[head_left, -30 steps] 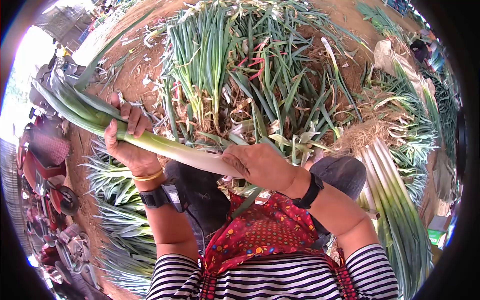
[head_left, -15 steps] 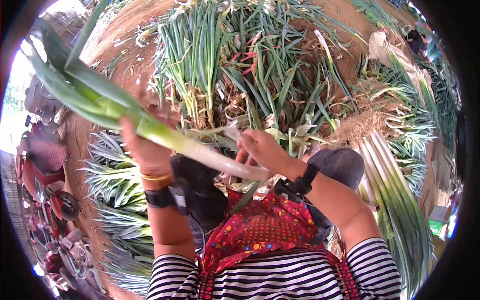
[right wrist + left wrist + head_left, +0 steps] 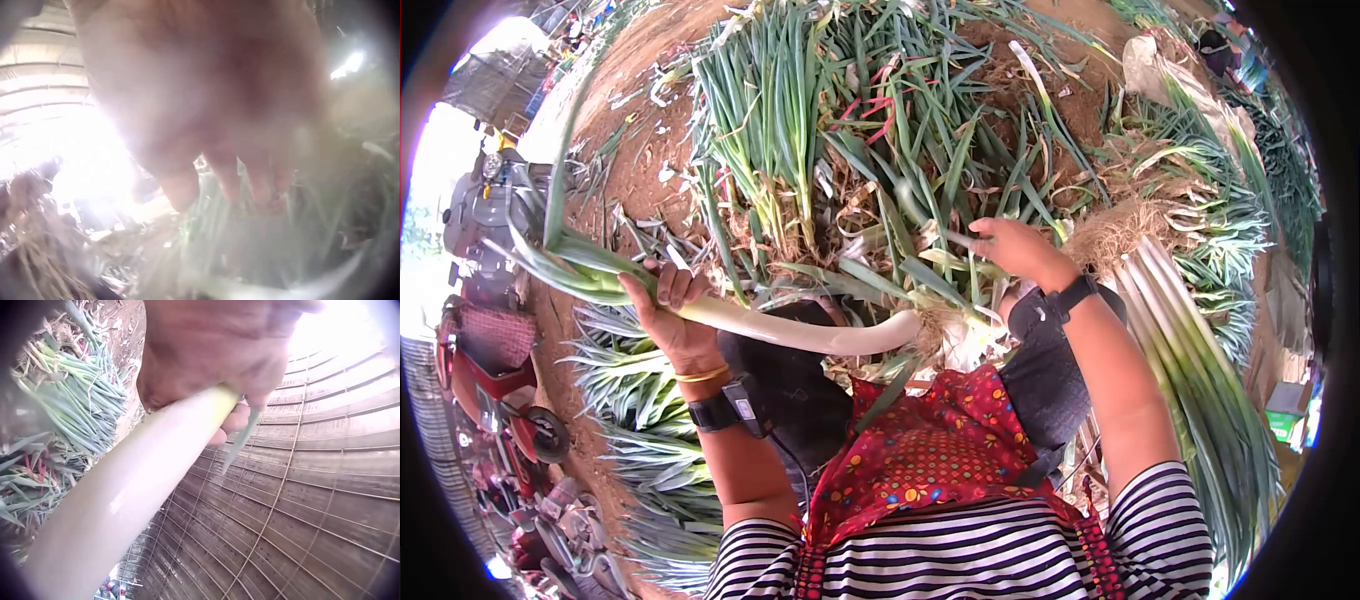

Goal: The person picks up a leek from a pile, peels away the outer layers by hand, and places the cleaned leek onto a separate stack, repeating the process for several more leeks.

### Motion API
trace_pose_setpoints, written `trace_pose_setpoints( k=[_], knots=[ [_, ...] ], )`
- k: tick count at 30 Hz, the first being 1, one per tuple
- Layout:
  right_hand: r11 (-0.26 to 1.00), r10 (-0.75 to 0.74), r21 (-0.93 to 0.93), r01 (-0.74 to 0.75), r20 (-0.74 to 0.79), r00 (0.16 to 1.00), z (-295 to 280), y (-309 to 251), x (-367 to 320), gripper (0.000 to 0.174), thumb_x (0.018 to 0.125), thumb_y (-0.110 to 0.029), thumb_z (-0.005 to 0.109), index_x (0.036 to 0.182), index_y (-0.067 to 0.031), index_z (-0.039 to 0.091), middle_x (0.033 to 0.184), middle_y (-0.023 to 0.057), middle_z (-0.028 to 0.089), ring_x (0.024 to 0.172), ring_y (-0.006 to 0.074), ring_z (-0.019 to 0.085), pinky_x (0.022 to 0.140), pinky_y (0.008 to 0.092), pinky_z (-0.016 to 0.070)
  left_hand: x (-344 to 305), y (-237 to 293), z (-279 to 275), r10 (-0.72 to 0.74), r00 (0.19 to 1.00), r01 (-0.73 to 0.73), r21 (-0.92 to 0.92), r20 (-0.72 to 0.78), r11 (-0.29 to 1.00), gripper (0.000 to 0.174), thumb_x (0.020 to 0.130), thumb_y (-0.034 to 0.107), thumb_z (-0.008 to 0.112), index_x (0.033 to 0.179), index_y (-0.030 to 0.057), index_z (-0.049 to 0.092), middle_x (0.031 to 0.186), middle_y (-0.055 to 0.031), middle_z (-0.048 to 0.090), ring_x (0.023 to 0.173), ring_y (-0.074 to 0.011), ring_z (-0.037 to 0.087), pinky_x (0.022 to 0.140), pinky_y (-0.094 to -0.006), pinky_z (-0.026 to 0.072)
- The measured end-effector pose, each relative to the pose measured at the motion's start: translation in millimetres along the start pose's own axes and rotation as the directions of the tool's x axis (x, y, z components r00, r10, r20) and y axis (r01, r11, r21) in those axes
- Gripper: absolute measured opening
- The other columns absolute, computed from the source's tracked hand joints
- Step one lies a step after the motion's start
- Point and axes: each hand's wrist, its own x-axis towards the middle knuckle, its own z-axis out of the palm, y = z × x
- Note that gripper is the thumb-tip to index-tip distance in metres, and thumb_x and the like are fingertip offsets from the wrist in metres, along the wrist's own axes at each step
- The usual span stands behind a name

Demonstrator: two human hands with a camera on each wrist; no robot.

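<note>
Left hand (image 3: 665,315): one leek (image 3: 800,335); right hand (image 3: 1015,250): one strip (image 3: 950,236).

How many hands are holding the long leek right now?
1. The left hand grips the leek near its green leaves; the right hand is off it, above the heap of leeks on the ground.

Head looks down from above; both wrists sit close, left sharing the leek (image 3: 800,335).
</note>
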Motion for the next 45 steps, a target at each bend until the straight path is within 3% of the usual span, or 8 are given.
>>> trace_pose_setpoints(
  k=[7, 10, 13, 16, 32, 41, 43, 45],
  knots=[
    [0.835, -0.468, 0.354, 0.421, 0.055, 0.882, -19.9, -133.4, 3.3, 0.046, 0.086, -0.039, 0.053, 0.116, -0.0041, 0.052, 0.110, 0.0194, 0.057, 0.100, 0.0328, 0.056, 0.087, 0.0368, 0.0429, -2.8, -2.0, 22.6, 0.000, 0.994, -0.003, 0.031, 0.113, 1.000, 0.039, 0.087, 0.045, 0.051, 0.095, 0.0078, 0.055, 0.059, 0.0049, 0.034, 0.052, -0.0060, 0.032, 0.059, -0.0250, 0.0330],
    [0.819, -0.496, 0.387, 0.423, 0.109, 0.861, -6.1, -176.8, -4.0, 0.043, 0.090, -0.038, 0.049, 0.113, -0.0023, 0.053, 0.101, 0.0178, 0.060, 0.093, 0.0291, 0.060, 0.080, 0.0358, 0.0462, -2.5, -17.2, 55.4, 0.056, 0.990, -0.064, 0.063, 0.127, 0.996, 0.040, 0.082, 0.046, 0.058, 0.093, 0.0079, 0.055, 0.065, 0.0040, 0.035, 0.059, -0.0074, 0.034, 0.063, -0.0275, 0.0328],
    [0.752, -0.465, 0.653, 0.087, 0.432, 0.773, 5.9, -193.1, -8.5, 0.041, 0.092, -0.037, 0.045, 0.110, -0.0005, 0.055, 0.090, 0.0138, 0.063, 0.085, 0.0211, 0.063, 0.072, 0.0322, 0.0482, 2.0, -16.1, 57.6, 0.093, 0.984, -0.107, 0.086, 0.149, 0.991, 0.048, 0.073, 0.050, 0.065, 0.095, 0.0089, 0.055, 0.074, 0.0024, 0.036, 0.068, -0.0100, 0.034, 0.064, -0.0263, 0.0309],
    [0.595, -0.490, 0.794, 0.122, 0.238, 0.838, 21.0, -195.2, -19.8, 0.030, 0.095, -0.025, 0.039, 0.107, -0.0027, 0.054, 0.076, 0.0086, 0.059, 0.058, 0.0141, 0.059, 0.049, 0.0259, 0.0470, 2.2, -12.5, 53.7, 0.129, 0.977, -0.146, 0.092, 0.169, 0.985, 0.059, 0.068, 0.062, 0.062, 0.099, 0.0125, 0.053, 0.070, 0.0043, 0.036, 0.063, -0.0083, 0.032, 0.062, -0.0242, 0.0305],
    [0.722, -0.447, 0.533, 0.441, -0.127, 0.885, 35.8, -183.6, -43.7, 0.014, 0.087, -0.014, 0.048, 0.089, -0.0028, 0.056, 0.072, 0.0189, 0.059, 0.065, 0.0358, 0.059, 0.061, 0.0416, 0.0457, -3.0, -31.5, 46.5, 0.036, 0.954, -0.047, 0.030, 0.298, 0.998, 0.090, 0.056, 0.064, 0.065, 0.126, 0.0100, 0.048, 0.070, 0.0068, 0.034, 0.063, -0.0068, 0.028, 0.057, -0.0223, 0.0227],
    [0.806, -0.257, 0.550, 0.217, -0.004, 0.966, 37.7, -171.3, -46.6, 0.017, 0.088, -0.013, 0.044, 0.089, -0.0005, 0.055, 0.074, 0.0181, 0.061, 0.069, 0.0344, 0.060, 0.062, 0.0388, 0.0464, -4.5, -45.0, 55.3, 0.038, 0.941, -0.027, -0.035, 0.337, 0.999, 0.074, 0.065, 0.058, 0.064, 0.119, 0.0089, 0.051, 0.064, 0.0079, 0.039, 0.060, -0.0051, 0.033, 0.057, -0.0210, 0.0267],
    [0.540, -0.054, 0.817, -0.203, 0.274, 0.960, 50.4, -158.1, -43.2, 0.021, 0.090, -0.016, 0.041, 0.088, -0.0003, 0.055, 0.077, 0.0114, 0.063, 0.072, 0.0214, 0.061, 0.064, 0.0328, 0.0461, -4.8, -46.5, 60.4, 0.021, 0.934, 0.007, -0.077, 0.357, 0.997, 0.068, 0.067, 0.056, 0.064, 0.115, 0.0089, 0.053, 0.062, 0.0079, 0.039, 0.058, -0.0048, 0.033, 0.056, -0.0208, 0.0271],
    [0.391, -0.033, 0.880, -0.269, 0.305, 0.952, 59.7, -149.7, -40.3, 0.023, 0.091, -0.019, 0.039, 0.091, -0.0010, 0.053, 0.081, 0.0083, 0.063, 0.072, 0.0168, 0.060, 0.063, 0.0317, 0.0473, -3.5, -46.7, 63.4, 0.012, 0.919, 0.051, -0.150, 0.394, 0.987, 0.052, 0.073, 0.052, 0.064, 0.102, 0.0089, 0.055, 0.057, 0.0073, 0.038, 0.055, -0.0045, 0.033, 0.053, -0.0206, 0.0276]
  ],
)
